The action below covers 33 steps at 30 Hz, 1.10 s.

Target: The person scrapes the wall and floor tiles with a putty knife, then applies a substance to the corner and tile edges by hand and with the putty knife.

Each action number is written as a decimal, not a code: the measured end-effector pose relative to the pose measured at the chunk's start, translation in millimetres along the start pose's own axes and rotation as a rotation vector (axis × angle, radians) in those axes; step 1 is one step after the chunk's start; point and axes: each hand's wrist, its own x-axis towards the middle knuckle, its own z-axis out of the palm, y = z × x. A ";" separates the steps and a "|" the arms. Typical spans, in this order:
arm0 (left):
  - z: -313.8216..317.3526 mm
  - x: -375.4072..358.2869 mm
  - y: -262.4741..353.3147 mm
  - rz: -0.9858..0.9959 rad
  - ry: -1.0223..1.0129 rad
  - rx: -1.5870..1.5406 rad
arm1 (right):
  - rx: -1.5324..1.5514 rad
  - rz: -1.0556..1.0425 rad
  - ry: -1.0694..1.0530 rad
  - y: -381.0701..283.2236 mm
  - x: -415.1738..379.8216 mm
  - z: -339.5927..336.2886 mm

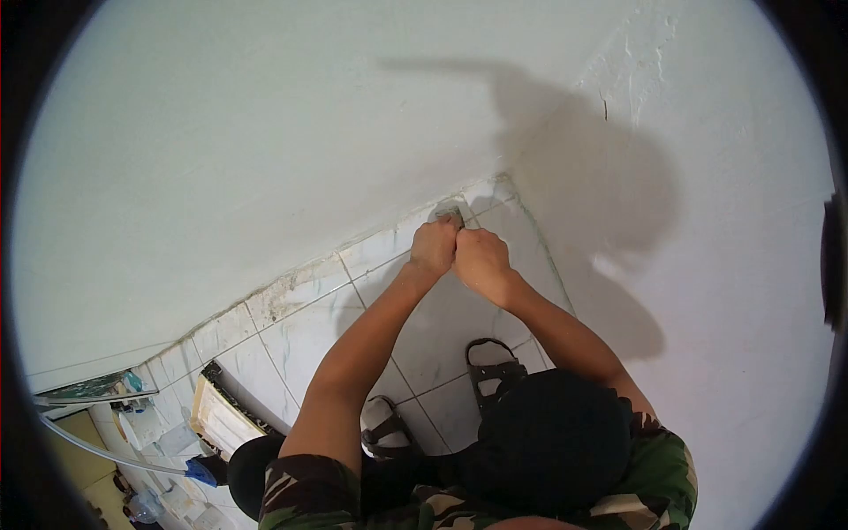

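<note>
Side by side, both fists press together low in the corner, close to the tiled floor. My left hand [435, 246] is closed around a small flat greyish tool [449, 212], perhaps a scraper; its tip shows just past the knuckles, and the handle is hidden. Touching it, my right hand [482, 256] is also closed, and whatever its fingers grip is out of sight. The tool's end lies near a floor tile [495, 193] along the base of the wall [265, 159]. Dirt marks the joint between wall and floor.
My sandalled feet [495, 367] and bent knee [552, 433] are below my arms. At lower left lie a dirty pale board or tray [225, 413], a blue-ended object [206, 470] with a pale curved pole, and a clear plastic bottle [146, 507]. Another wall [724, 291] rises at right.
</note>
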 end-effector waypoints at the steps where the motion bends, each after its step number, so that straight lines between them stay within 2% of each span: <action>1: -1.1 -2.7 0.7 0.005 0.023 -0.015 | 0.005 0.007 0.027 3.0 4.6 8.4; 5: 2.0 -7.6 6.6 -0.092 0.024 -0.040 | 0.072 0.007 0.048 1.6 -0.6 5.2; 7: 2.6 -13.5 6.0 -0.043 0.029 -0.010 | 0.056 0.004 0.046 -1.3 -12.9 12.5; 11: 1.5 -18.3 -5.4 -0.068 0.010 0.003 | 0.021 -0.010 0.050 4.3 0.1 39.8; 13: -1.1 -13.0 -13.1 -0.036 0.076 -0.032 | 0.036 -0.011 0.071 -3.2 0.0 31.5; 15: -0.2 -28.7 -8.8 -0.027 0.052 -0.035 | 0.050 -0.004 0.093 -12.3 -8.9 23.5; 17: -4.5 -28.3 -14.6 -0.026 0.046 -0.034 | -0.010 0.011 -0.052 -26.5 -17.2 18.6; 18: -7.8 -25.6 -22.5 -0.016 0.059 -0.040 | -0.011 0.005 -0.056 -27.6 -12.1 22.7; 23: -13.7 -36.6 -24.7 -0.042 0.103 -0.059 | 0.020 -0.010 -0.016 -35.8 -9.4 25.0; 26: -7.3 -49.3 -29.5 -0.014 0.050 -0.038 | 0.016 -0.011 -0.031 -40.9 -19.3 37.6; 31: -10.7 -49.5 -41.1 -0.094 0.095 -0.049 | 0.011 -0.052 -0.046 -52.7 -15.3 38.6; 33: -10.6 -59.0 -44.9 -0.052 0.093 -0.050 | 0.019 -0.067 -0.007 -56.8 -12.3 37.6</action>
